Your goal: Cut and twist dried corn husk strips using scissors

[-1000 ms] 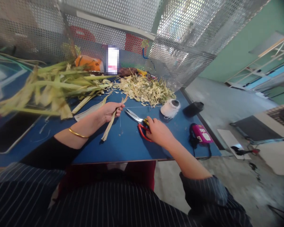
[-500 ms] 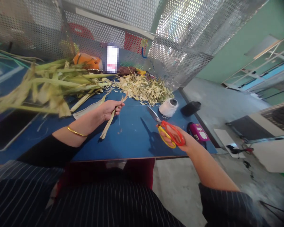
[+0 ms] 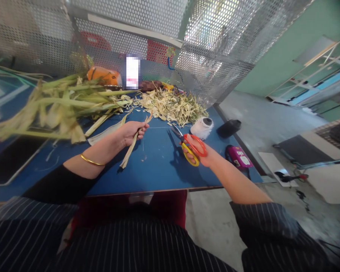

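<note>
My left hand (image 3: pixel 135 132) is closed around a dry, pale plant strip (image 3: pixel 129 151), whose lower end points down to the left over the blue table. A thin white thread (image 3: pixel 158 127) runs from near this hand toward a white thread cone (image 3: pixel 202 128) on the right. In my right hand (image 3: pixel 201 150) is a pair of scissors (image 3: pixel 191 150) with one red and one yellow handle. Their blades are slightly apart, tips close to the thread; whether they touch it I cannot tell.
A heap of cut plant scraps (image 3: pixel 172 107) lies at the back of the table, with long green-yellow stalks (image 3: pixel 65 102) left of it. A black cone (image 3: pixel 229 129) and a purple box (image 3: pixel 238 156) stand near the right edge. Perforated metal screening (image 3: pixel 158 22) rises behind.
My right hand has moved left with the scissors, bringing the blades nearer the thread and my left hand. The left hand keeps its hold on the plant strip, almost still.
</note>
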Demonstrator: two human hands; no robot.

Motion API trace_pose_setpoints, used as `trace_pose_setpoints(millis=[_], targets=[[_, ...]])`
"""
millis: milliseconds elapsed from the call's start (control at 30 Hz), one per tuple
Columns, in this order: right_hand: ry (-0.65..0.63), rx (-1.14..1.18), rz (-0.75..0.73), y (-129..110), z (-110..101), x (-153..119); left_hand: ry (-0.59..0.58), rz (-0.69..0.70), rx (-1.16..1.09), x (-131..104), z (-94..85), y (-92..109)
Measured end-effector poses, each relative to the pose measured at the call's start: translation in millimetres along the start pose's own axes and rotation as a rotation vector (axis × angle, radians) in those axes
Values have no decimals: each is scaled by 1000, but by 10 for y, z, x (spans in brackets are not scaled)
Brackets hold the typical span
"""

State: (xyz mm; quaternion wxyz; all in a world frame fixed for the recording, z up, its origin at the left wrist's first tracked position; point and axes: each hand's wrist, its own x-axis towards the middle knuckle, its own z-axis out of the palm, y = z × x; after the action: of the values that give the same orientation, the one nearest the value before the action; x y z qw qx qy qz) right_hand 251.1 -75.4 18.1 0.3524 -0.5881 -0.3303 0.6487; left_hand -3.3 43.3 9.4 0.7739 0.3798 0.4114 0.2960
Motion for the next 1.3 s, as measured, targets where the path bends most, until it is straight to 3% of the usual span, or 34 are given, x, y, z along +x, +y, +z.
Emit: trace_pose_setpoints(millis=[200,367,467,600,700,767,867,900,967,1067,1300], targets=[[124,-222,-72,-44,-6,74,28,34,25,0,-27,43],[326,-1059,-300,91,53,-120,65,153,142,-63,-100,169],[418,-1455,-351,207,154,-168,53,166,156,-100,-99,210],[344,-1668,-361,206,261,-209,43,127,172,-90,-72,180],[306,-1650,-352,21,249,-264,19,122,194,-50,-83,141],[529,-1582,-333,-162,166,-264,5,116,192,-34,-92,131],[1172,-1465,-333,-431,-77,-150,29,96,171,-44,-74,137],[1282,-1438,-324,-501,-176,-85,39,93,166,-53,-60,141],[1258,-1448,-259,-598,-364,59,52,94,159,-73,-32,146],[1046,-1494,-169,-653,-567,226,48,85,144,-89,-8,146],[662,-1638,-227,-788,-918,205,47,62,151,-58,-37,128]])
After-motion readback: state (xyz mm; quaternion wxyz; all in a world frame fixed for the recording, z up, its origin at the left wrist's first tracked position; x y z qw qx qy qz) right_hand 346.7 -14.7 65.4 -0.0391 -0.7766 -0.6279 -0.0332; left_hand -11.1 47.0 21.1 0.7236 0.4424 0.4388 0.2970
